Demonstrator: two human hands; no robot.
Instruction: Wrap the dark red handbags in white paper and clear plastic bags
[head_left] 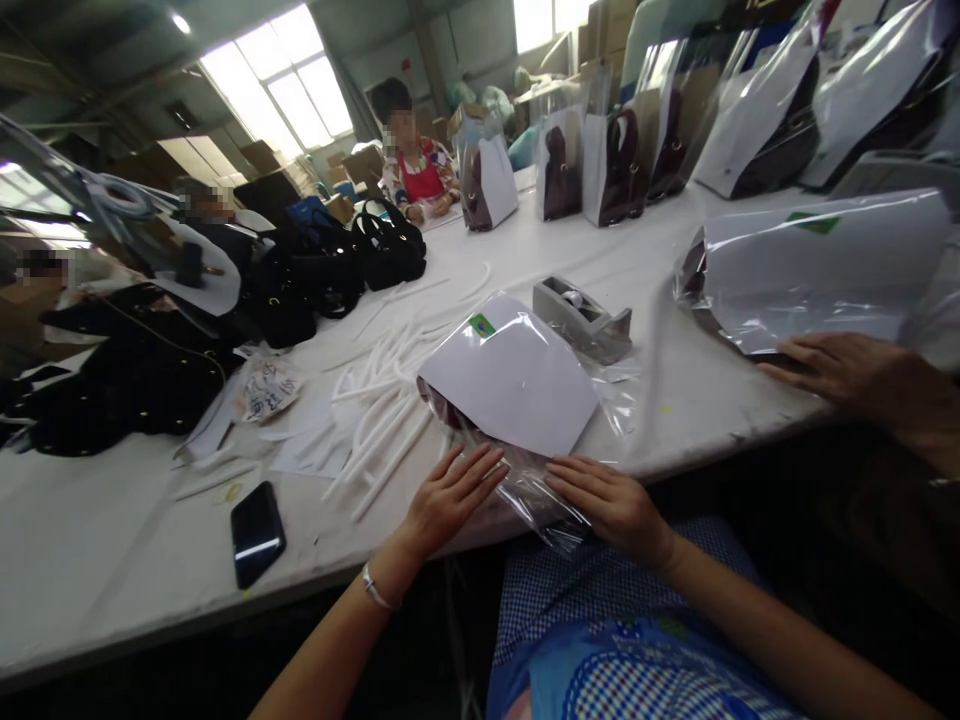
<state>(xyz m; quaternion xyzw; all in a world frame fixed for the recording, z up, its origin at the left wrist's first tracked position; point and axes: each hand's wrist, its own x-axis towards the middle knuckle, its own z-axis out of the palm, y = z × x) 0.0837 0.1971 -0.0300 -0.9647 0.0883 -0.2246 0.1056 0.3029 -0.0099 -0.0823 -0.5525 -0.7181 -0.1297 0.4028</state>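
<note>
A dark bag in a clear plastic sleeve (517, 385), with white paper over it and a green sticker, lies on the white table (112, 560) at its near edge. My left hand (450, 495) rests flat with its fingers stretched out on the sleeve's near left end. My right hand (604, 500) lies flat, fingers together, on the crumpled open end of the plastic that hangs over the table edge.
A grey tape dispenser (585, 318) stands just behind the sleeve. White foam tubes (382, 400) lie to its left, a black phone (256, 532) nearer me. Another person's hand (840, 365) holds down a second packed bag (810, 270) at right. Black bags (322, 275) and two seated people are at far left.
</note>
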